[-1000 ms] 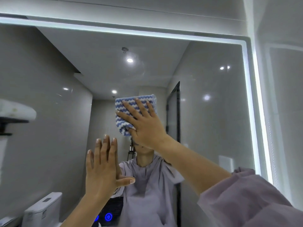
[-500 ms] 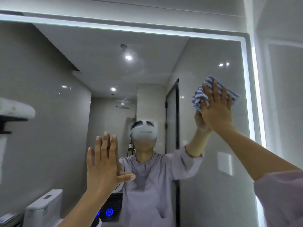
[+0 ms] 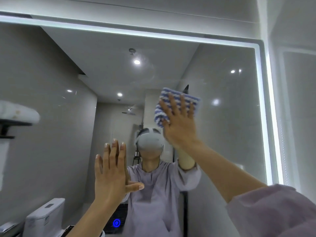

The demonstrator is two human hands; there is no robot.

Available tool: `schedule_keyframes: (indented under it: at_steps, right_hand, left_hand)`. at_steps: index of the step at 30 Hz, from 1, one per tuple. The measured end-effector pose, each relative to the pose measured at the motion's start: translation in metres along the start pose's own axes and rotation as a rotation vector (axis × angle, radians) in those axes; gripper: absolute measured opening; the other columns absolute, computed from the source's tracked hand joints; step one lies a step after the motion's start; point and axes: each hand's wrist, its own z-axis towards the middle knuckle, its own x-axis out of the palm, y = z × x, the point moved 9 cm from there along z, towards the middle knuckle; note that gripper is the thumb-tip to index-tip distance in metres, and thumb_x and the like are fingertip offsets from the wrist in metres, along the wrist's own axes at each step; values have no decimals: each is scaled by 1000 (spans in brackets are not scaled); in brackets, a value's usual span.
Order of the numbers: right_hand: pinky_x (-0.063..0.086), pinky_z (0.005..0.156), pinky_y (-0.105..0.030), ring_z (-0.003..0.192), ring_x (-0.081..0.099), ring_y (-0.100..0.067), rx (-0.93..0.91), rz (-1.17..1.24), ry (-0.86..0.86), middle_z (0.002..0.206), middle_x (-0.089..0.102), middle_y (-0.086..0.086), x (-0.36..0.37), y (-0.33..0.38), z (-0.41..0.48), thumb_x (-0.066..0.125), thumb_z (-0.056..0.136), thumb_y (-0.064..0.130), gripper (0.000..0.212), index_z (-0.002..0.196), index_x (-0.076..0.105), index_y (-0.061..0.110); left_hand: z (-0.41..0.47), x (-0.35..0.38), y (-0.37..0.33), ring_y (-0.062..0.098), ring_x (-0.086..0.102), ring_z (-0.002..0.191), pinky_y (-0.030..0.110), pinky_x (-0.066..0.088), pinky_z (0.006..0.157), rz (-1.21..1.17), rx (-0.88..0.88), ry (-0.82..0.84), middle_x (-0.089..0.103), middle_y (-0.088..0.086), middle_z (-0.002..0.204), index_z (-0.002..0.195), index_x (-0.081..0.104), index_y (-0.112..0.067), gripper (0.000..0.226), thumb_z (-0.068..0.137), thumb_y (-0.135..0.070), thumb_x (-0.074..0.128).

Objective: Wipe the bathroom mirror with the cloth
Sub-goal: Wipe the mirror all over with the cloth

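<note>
Against lit mirror (image 3: 230,134), right hand (image 3: 179,124) pressing cloth (image 3: 172,97)

Carrier here is the wall mirror (image 3: 222,134): upright glass with a lit strip (image 3: 136,34) along the top and right edges. Two things sit directly on it. The blue-and-white striped cloth (image 3: 161,112) is pressed flat right of centre under the right hand (image 3: 179,127), whose fingers are spread straight. The left hand (image 3: 111,175) lies palm-flat lower and further left, fingers together pointing up, thumb out to the side. Cloth and left hand are apart, bare glass between them.
</note>
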Motion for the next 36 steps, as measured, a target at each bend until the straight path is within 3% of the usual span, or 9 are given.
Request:
schedule_keyframes:
  at_steps: [3,7,16,18,20,25,28,31,36]
  right_hand:
    - [-20,111,-55,145,-14,-35,-197,-16,11,160,-12,-3,1,62,10,22,99,48,61,151,-5,31]
    - [-17,111,-59,143,-21,-35,-294,17,48,160,-13,0,6,114,28,24,98,49,61,151,-2,36]
    - [-8,115,-57,146,-14,-31,-353,7,32,161,-7,3,-2,106,63,22,99,46,57,151,3,35]
    - [-9,115,-56,146,-15,-30,-294,26,28,161,-8,5,-5,88,73,21,100,46,56,151,1,36]
    - [-9,116,-55,145,-16,-29,-206,27,14,160,-10,6,-8,62,80,19,100,46,56,151,-2,36]
    - [-16,113,-46,147,-10,-26,15,74,-46,161,-4,7,-17,-25,79,21,101,44,53,151,4,36]
    - [-9,115,-46,147,-4,-26,158,77,-55,161,0,6,-14,-90,62,27,101,42,53,151,11,35]
    - [-5,116,-48,147,-4,-26,300,110,-31,161,-1,7,-9,-142,41,26,100,45,54,151,9,38]
    - [-11,115,-52,146,-12,-28,411,141,7,161,-9,5,-5,-143,35,23,100,43,56,151,0,35]
  left_hand:
    - [1,1,1,36,-4,144,54,6,115,-18,-14,17,-7,17,155,144,-18,-16,136,43,-97,24]
    - [2,4,4,30,-27,140,51,-8,116,-29,-40,11,-31,10,150,135,-38,-19,137,40,-94,26]
    - [3,-5,0,35,2,145,55,13,114,3,-7,-45,14,19,154,146,-4,-14,141,38,-98,27]
    - [3,-7,-3,42,28,137,60,31,104,3,6,-43,29,24,148,144,16,-6,138,38,-92,33]
    - [3,-8,-4,44,36,132,62,37,97,8,1,-36,34,25,146,141,23,-3,132,40,-88,37]
    - [0,-8,-3,41,25,138,58,28,106,37,-5,-44,23,21,151,145,8,-9,136,41,-94,32]
    - [1,-8,-3,43,29,136,60,33,103,40,-15,-22,27,23,150,146,17,-4,141,38,-89,48]
    - [1,-7,-3,42,23,139,60,29,106,26,-3,-29,22,22,152,144,9,-8,136,40,-89,44]
    - [0,-8,-3,40,16,141,57,19,109,16,-10,-33,15,20,153,144,1,-12,130,46,-94,28]
